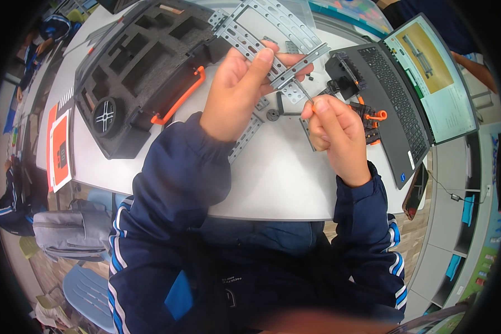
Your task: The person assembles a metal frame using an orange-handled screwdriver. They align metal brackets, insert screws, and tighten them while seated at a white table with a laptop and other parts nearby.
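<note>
My left hand (245, 83) is closed round a frame of perforated grey metal channels (247, 43), holding it above the white table. Between the fingertips of my right hand (337, 131) is a thin metal rod-like tool (305, 93), perhaps a hex key; its far end meets the lower end of the frame. My fingers cover the tool's near end. Below the frame lie a small dark wheel-like part (273, 114) and a perforated metal strip (245, 138). Black parts with orange pieces (373, 116) lie beside my right hand.
An open black case (129, 61) with foam cutouts, an orange handle (179, 96) and a black wheel (109, 116) stands at left. A booklet (61, 150) lies beside it. At right is an open laptop (398, 92). A grey backpack (72, 227) and blue chair (89, 295) are lower left.
</note>
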A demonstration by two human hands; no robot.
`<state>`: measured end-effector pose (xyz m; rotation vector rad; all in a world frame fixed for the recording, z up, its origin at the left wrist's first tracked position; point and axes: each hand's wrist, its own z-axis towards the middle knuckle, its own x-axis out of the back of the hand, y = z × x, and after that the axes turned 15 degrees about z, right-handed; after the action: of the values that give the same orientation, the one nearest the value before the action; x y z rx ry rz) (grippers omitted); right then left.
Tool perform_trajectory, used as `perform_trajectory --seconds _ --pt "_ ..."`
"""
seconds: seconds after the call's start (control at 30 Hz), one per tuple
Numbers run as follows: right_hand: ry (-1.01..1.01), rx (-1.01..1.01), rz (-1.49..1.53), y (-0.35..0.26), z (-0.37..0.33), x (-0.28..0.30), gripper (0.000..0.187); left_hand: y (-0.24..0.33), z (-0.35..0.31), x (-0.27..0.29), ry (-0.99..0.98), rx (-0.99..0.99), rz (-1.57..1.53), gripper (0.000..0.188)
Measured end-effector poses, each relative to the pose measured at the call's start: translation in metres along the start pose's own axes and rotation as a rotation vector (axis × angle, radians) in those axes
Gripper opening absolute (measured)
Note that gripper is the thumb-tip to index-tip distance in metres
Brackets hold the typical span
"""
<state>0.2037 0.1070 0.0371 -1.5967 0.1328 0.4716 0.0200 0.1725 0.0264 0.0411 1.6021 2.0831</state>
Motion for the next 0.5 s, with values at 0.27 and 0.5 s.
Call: perform_trajectory --seconds 0.27,0.5 --pt "0.053 0.3 -0.454 0.012 0.0 -0.001 0.018 0.004 0.0 0.001 0.046 0.036 0.07 0.028" --pt "0.109 0.769 -1.039 0.023 0.003 -0.002 0.009 0.005 -0.001 0.0 0.053 0.032 0.115 0.03"
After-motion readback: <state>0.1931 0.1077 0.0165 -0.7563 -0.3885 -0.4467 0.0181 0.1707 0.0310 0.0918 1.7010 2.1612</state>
